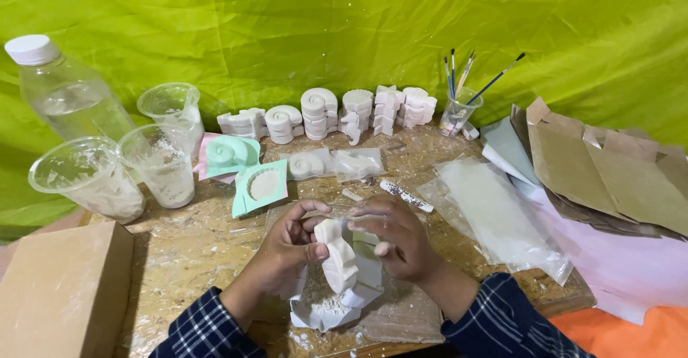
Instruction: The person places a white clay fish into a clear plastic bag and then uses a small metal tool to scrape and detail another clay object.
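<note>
Two hands grip one white plaster cast (338, 258): left hand (287, 247) pinches its top, right hand (398, 236) steadies its side; white mould (326, 311) beneath.

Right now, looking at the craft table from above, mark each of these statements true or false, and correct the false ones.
1. Both hands hold a white plaster seahorse. True: the left hand and right hand grip it from either side.
2. The paintbrushes lie flat on the table. False: they stand upright in a small clear cup.
3. The plastic bottle has a white cap. True.
4. The backdrop is blue. False: it is yellow-green cloth.
5. White casts stand stacked in a row by the backdrop. True.
</note>
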